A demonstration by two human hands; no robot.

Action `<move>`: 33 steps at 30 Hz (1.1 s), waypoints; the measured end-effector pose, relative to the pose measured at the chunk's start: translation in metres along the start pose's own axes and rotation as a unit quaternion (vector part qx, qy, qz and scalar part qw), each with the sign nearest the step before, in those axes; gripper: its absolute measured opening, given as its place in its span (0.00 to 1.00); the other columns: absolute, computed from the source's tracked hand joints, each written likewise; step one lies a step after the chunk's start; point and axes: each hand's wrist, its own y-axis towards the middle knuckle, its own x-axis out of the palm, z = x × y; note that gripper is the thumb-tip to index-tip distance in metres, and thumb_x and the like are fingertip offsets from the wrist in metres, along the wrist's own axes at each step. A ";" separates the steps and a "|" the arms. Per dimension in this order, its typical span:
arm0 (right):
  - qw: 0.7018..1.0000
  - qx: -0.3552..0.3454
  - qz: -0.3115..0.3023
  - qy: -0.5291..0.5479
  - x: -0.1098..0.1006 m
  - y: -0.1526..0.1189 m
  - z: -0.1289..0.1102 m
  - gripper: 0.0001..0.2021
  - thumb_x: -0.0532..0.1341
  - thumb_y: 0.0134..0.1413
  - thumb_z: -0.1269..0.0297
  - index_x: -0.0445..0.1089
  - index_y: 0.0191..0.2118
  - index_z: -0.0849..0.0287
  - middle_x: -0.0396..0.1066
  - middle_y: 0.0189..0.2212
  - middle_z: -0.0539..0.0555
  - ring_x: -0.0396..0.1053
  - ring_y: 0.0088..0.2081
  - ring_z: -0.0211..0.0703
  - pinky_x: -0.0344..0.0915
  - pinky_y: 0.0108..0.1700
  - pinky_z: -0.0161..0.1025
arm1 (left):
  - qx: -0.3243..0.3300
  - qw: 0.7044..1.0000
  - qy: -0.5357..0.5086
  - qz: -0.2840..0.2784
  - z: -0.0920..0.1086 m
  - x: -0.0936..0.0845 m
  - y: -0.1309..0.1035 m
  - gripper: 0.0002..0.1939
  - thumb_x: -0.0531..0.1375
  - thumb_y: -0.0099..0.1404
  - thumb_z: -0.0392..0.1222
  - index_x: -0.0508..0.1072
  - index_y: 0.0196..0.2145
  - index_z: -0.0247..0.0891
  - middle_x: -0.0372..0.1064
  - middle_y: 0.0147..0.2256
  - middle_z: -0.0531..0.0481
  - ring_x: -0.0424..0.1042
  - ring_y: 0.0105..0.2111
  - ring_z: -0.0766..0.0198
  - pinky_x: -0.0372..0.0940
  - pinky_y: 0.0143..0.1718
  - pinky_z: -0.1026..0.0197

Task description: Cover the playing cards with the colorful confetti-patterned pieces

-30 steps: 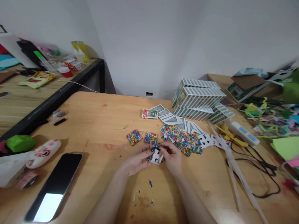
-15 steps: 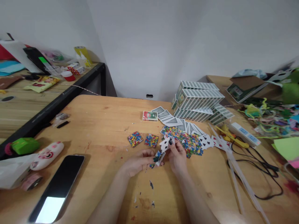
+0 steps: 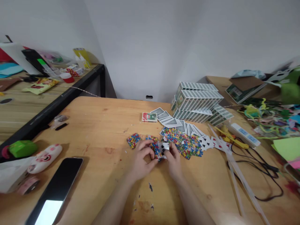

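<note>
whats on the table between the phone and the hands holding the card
Nothing: in the head view, only bare wooden table runs from the phone to the left hand, which with the right hand holds the card.

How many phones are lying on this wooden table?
1. The phone lies at the table's near left edge, screen up, beside a pink-and-white bunny-faced item, well left of the left hand. Others may be hidden in the clutter at the right.
</note>
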 end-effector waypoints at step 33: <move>0.995 -0.050 -0.049 -0.065 0.009 -0.006 -0.008 0.09 0.56 0.51 0.59 0.68 0.38 0.52 0.62 0.43 0.53 0.56 0.50 0.47 0.50 0.54 0.46 | 0.050 0.991 0.114 -0.041 0.007 0.008 -0.008 0.08 0.57 0.46 0.28 0.62 0.22 0.38 0.57 0.46 0.46 0.60 0.44 0.56 0.58 0.44 0.53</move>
